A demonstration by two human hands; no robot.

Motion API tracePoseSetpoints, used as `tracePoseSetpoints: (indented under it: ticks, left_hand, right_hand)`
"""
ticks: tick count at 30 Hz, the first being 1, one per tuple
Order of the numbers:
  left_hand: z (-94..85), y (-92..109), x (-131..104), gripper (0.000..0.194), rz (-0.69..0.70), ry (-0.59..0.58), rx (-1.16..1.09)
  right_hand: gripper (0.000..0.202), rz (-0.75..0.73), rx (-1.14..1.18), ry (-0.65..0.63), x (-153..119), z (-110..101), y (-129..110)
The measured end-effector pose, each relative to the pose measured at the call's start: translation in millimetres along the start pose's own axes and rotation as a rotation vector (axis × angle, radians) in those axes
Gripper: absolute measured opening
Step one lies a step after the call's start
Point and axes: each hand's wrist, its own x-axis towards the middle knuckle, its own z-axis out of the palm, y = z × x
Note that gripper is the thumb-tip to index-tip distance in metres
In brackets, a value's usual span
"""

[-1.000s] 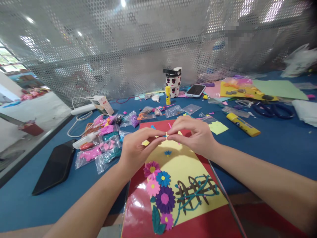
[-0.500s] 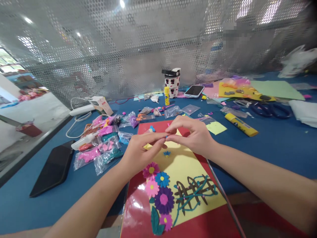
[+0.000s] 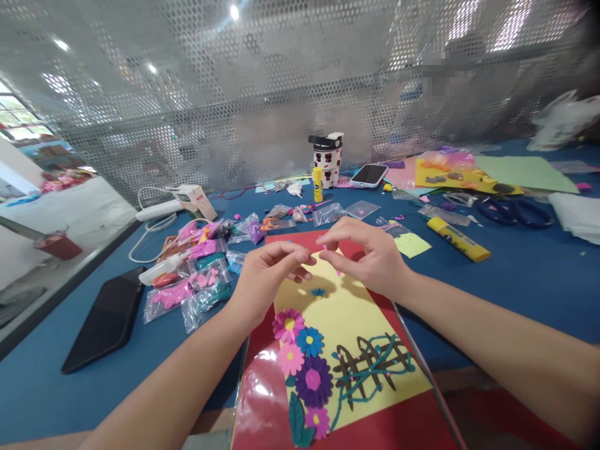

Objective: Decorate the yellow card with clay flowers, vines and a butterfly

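Note:
Over the top of a yellow sheet [image 3: 347, 312] on a red board [image 3: 267, 394], both my hands hover with a small gap between them. My left hand [image 3: 269, 275] has its thumb and fingertips pressed together; anything between them is too small to make out. On the right, my right hand [image 3: 363, 253] is curved, its thumb and index finger apart, with nothing visible between them. A small blue clay piece [image 3: 318, 292] lies on the sheet below. Clay flowers [image 3: 313, 381] line the sheet's left side, and a brown clay fence [image 3: 370, 365] with green vines sits to their right.
Bags of clay [image 3: 206, 300] and a black tablet-like object [image 3: 105, 319] lie at left. Behind stand a patterned cup [image 3: 327, 162] and a glue stick [image 3: 317, 185], near a phone [image 3: 369, 175]. At right are a yellow tube [image 3: 458, 239] and blue-handled scissors [image 3: 513, 211].
My hands have moved apart; their fingertips met around a tiny blue bit before. The view has shifted slightly.

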Motion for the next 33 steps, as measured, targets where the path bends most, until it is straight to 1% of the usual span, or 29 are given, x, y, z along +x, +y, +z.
tracePoseSetpoints:
  ticks: [3,7,10,13,21,24,29,33]
  left_hand:
    - [-0.8,-1.4,0.3,0.017,-0.004,0.017,-0.019]
    - [0.3,-1.8,0.1,0.018,-0.029,0.005,-0.059]
    - [2.4,-0.5,-1.4,0.021,-0.091,-0.022,-0.09]
    - [3.7,1.2,-2.9,0.022,-0.162,-0.014,-0.115]
    - [2.7,1.5,-3.5,0.029,-0.254,0.006,-0.232]
    - [3.0,1.9,-3.5,0.027,-0.274,-0.007,-0.311]
    - [4.7,3.5,-1.5,0.014,-0.303,-0.027,-0.401]
    - [3.8,3.0,-0.4,0.022,-0.27,-0.058,-0.451]
  right_hand:
    - [0.011,0.002,0.009,0.004,0.2,0.0,-0.3]
    - [0.012,-0.012,0.015,-0.011,-0.1,0.5,-1.4]
    - [0.012,-0.03,0.0,-0.022,-1.1,2.2,-2.0]
    - [0.011,-0.048,-0.01,-0.022,-2.2,3.4,-1.7]
    - [0.014,0.013,0.01,-0.007,-0.4,0.3,-1.3]
    - [0.014,0.019,0.008,-0.007,-0.3,0.4,-1.3]
    - [0.016,0.026,0.016,-0.007,-1.1,0.3,-1.1]
    - [0.021,0.039,0.017,-0.008,-1.0,-0.6,-2.1]
